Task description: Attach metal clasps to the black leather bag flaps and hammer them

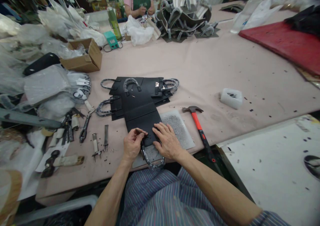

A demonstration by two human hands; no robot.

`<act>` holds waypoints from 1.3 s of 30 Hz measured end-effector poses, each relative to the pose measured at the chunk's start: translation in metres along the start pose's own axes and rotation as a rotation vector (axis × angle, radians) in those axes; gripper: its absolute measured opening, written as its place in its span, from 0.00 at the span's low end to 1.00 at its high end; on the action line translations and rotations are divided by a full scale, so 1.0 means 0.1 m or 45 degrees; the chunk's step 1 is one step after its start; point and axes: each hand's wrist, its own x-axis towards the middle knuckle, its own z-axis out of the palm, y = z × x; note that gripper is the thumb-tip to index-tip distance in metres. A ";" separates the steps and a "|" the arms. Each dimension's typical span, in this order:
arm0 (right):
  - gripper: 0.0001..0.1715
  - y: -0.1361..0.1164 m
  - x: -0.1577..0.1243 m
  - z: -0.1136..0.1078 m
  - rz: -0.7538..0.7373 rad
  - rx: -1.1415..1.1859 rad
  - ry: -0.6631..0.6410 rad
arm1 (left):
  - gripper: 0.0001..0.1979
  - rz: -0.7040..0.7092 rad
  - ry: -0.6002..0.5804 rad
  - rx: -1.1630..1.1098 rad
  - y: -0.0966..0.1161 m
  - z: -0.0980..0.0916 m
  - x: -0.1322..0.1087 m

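Observation:
A black bag panel (142, 119) lies on the pink-covered table, its near end over a worn white board (178, 127). My left hand (132, 144) pinches at the panel's near left corner; what sits between thumb and fingers is too small to make out. Lying over the near right part of the panel is my right hand (167, 140), fingers extended. A wrapped handle (153, 162) loops from the panel's near end toward my lap. Further black bag pieces (117, 107) with wrapped handles are stacked beneath and behind. A claw hammer (198, 126) lies right of the board.
Two pronged punches (106, 137) and a wooden-handled hammer (67, 161) lie at left. A cardboard box (83, 57), plastic bags and a teal device (111, 40) stand beyond. A white block (231, 98) and a red board (282, 40) are at right. Another person (138, 2) works opposite.

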 end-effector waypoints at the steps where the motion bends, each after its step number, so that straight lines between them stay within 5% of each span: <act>1: 0.33 0.00 0.00 0.00 0.001 0.003 -0.002 | 0.07 0.002 -0.008 0.003 0.00 0.00 0.00; 27: 0.34 0.01 0.00 -0.01 0.000 0.052 0.018 | 0.06 0.055 -0.021 0.183 -0.07 0.01 -0.02; 39: 0.31 0.04 0.01 0.00 -0.018 0.201 0.053 | 0.04 0.362 -0.028 0.566 -0.06 0.07 -0.07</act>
